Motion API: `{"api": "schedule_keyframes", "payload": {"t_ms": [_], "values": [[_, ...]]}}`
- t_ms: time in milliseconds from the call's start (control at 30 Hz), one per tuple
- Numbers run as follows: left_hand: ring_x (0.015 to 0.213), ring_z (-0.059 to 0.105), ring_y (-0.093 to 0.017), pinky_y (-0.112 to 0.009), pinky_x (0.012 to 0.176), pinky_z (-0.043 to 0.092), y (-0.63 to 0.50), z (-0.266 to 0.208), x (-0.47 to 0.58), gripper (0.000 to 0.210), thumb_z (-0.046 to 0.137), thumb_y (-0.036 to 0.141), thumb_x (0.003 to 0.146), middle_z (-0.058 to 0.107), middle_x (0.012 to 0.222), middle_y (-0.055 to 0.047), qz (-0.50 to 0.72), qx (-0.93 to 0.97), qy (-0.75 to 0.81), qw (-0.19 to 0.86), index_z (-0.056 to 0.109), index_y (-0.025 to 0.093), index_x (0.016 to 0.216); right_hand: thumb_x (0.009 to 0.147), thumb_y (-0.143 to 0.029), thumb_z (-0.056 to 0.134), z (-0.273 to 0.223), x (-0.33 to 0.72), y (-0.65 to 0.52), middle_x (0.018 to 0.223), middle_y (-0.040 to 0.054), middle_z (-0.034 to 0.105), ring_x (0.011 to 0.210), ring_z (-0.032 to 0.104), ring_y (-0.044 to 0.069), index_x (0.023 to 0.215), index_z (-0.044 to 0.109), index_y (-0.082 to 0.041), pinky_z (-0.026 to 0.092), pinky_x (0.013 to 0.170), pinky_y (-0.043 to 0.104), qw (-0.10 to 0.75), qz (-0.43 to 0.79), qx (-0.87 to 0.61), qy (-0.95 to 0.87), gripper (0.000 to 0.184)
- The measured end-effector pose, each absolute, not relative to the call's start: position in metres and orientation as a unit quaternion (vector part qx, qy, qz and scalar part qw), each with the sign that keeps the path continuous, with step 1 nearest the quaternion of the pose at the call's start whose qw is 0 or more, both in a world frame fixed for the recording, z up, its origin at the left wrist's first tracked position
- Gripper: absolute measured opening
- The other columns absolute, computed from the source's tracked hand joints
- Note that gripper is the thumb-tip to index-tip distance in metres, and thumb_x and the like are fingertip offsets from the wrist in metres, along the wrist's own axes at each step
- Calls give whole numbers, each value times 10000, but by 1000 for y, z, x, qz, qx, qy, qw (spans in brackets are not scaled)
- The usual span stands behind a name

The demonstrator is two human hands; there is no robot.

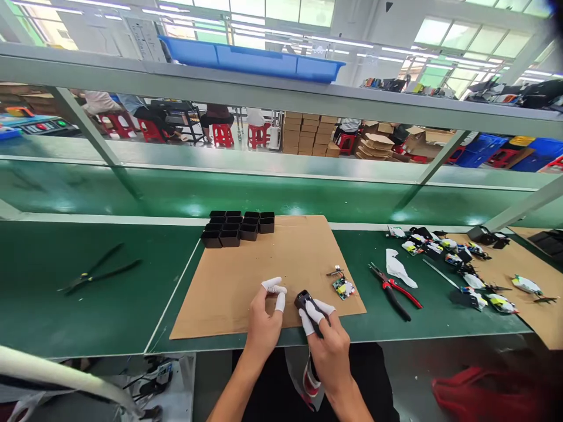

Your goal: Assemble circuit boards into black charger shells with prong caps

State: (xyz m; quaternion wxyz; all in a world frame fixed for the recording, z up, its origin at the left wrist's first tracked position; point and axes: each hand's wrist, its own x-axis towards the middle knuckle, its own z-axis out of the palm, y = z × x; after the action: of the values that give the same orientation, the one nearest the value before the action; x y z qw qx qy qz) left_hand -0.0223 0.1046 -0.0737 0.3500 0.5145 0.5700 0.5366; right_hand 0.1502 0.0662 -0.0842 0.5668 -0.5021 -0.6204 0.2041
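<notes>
The green table (88, 305) runs wide under both hands and carries everything here. On it, directly beneath and ahead of the hands, lies a brown cardboard mat (246, 264), probably there to spare the surface and keep small parts from sliding. At the mat's far edge, well ahead of the left hand, a block of black housings (237, 227) stands in neat rows, open tops up, seemingly stocked for easy picking. Far out beyond the left hand lie dark pliers (99, 271). To the right of the right hand rest red-handled cutters (396, 290), and further right a scatter of small circuit parts (461, 264) spreads over the table and a second sheet.

The right hand (329, 346) is clamped on a small black part (304, 300), pinched between capped fingertips just above the mat's near edge; finger cots likely guard the part from smudges. Its long axis seems to run from the palm outward, its free end pointing away from the person and slightly left, though the fingers hide much of it. The left hand (264, 319) hovers just beside it, thumb and forefinger apart and holding nothing. Just ahead and right of the right hand lies a small green circuit board (343, 287), flat on the mat.
</notes>
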Motion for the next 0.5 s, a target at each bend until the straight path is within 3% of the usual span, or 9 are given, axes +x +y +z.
{"api": "schedule_keyframes", "payload": {"t_ms": [133, 233, 367, 500], "values": [[1051, 766, -272, -489, 1050, 576, 105, -71, -22, 311, 649, 376, 989, 818, 1083, -84, 543, 511, 577, 333, 716, 230, 1256, 960, -333, 848, -79, 144, 69, 1108, 98, 857, 1033, 844, 255, 1111, 882, -245, 696, 981, 382, 614, 280, -513, -530, 178], [1030, 771, -267, -473, 1027, 588, 105, -71, -22, 302, 648, 379, 994, 821, 1066, -80, 546, 510, 579, 325, 721, 228, 1246, 1078, -416, 689, -70, 140, 65, 1087, 88, 877, 1012, 863, 235, 1201, 836, -225, 733, 878, 362, 652, 364, -507, -431, 270], [1010, 762, -267, -455, 1000, 581, 105, -70, -22, 294, 662, 418, 999, 808, 1041, -69, 542, 509, 583, 327, 736, 234, 1216, 1053, -252, 686, -49, 137, 48, 1114, 63, 889, 1044, 864, 173, 1109, 858, -220, 716, 933, 284, 686, 611, -394, -41, 183], [1026, 754, -273, -456, 1013, 570, 105, -69, -22, 314, 663, 472, 1012, 799, 1045, -65, 538, 512, 580, 333, 744, 241, 1208, 1055, -106, 596, -21, 136, 37, 1088, 58, 892, 944, 872, 150, 1052, 857, -194, 734, 848, 245, 656, 658, -330, 165, 276]]}}
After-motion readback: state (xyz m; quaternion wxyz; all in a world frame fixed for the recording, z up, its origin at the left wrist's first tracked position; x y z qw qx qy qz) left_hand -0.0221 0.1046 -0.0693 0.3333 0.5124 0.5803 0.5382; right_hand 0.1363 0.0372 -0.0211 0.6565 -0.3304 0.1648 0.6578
